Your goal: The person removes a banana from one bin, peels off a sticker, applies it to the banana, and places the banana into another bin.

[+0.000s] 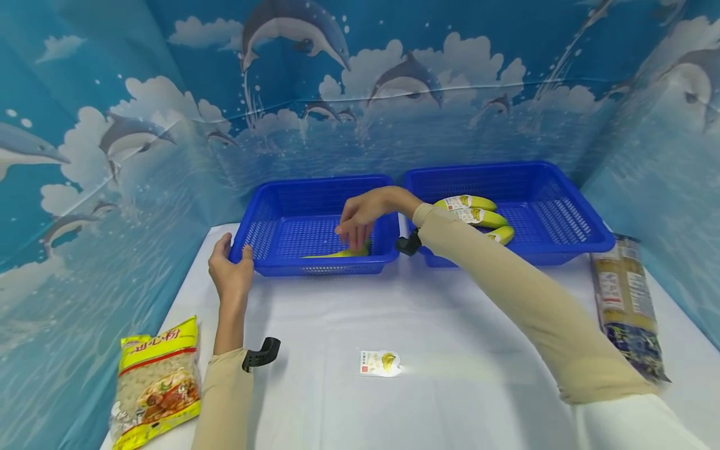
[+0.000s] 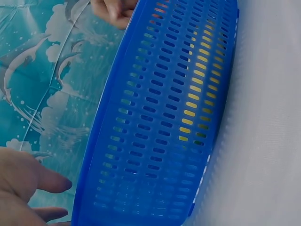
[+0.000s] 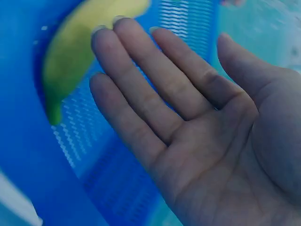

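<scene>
A yellow-green banana (image 1: 340, 254) lies along the near wall inside the left blue basket (image 1: 323, 267). My right hand (image 1: 362, 215) reaches down into this basket over the banana. In the right wrist view its fingers (image 3: 150, 94) are extended, palm showing, with the fingertips overlapping the banana's edge (image 3: 70, 56). My left hand (image 1: 232, 269) is at the basket's near left corner, thumb and fingers spread at the rim. From the left wrist, yellow of the banana shows through the slots of the basket wall (image 2: 155, 108).
Several labelled bananas (image 1: 478, 215) lie in the right blue basket (image 1: 585, 240). A banana label card (image 1: 380, 363) lies on the white table (image 1: 315, 387). A yellow-topped food bag (image 1: 157, 381) is at left, a long clear packet (image 1: 627, 300) at right. Dolphin-print sheets (image 1: 394, 125) surround the table.
</scene>
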Demonstrator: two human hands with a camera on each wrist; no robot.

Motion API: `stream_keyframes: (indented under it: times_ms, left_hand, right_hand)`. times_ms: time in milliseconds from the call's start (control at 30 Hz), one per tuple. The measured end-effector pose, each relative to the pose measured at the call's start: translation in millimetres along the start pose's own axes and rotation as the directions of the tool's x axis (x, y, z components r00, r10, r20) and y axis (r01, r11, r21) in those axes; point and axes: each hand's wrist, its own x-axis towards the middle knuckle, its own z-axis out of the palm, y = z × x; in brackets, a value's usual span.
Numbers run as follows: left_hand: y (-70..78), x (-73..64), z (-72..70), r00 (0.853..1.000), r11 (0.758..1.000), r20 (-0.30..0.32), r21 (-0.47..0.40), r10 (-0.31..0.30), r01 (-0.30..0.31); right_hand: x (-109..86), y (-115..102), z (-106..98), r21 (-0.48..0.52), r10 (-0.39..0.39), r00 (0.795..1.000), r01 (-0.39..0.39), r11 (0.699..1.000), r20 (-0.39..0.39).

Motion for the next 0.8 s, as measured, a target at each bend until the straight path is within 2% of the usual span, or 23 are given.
stream_keyframes:
  times_ms: [100,200,333,433,633,800]
  left_hand:
    - [-0.5,1.1,-0.2,1.0,1.0,0.014,0.015,-0.009,0.009]
    - [-0.5,3.1,-1.2,1.0,1.0,0.025,0.006,-0.008,0.008]
    - [0.6,5.3,-3.1,0.999,1.0,0.038,-0.008,-0.014,0.015]
    - [0.9,6.0,-4.2,0.999,1.0,0.045,0.003,-0.025,0.024]
    - [0.0,7.9,-5.5,0.999,1.0,0.047,0.015,-0.024,0.024]
    - [-0.2,7.9,-4.6,0.998,0.999,0.054,0.02,-0.03,0.029]
  right_hand:
    - [15.6,1,5,0.048,0.102,0.992,-0.105,0.993,0.073]
    - [25.1,1,6,0.078,0.13,0.99,-0.134,0.988,0.062]
    - [25.7,-2,-4,0.092,0.063,0.997,-0.059,0.994,-0.046]
    - [22.8,-4,-15,0.066,-0.011,0.991,0.02,0.998,-0.136]
    - [29.7,1,-30,0.009,-0.076,0.948,0.083,0.997,-0.308]
    - [47.6,9,-32,-0.009,-0.1,0.922,0.104,0.994,-0.374]
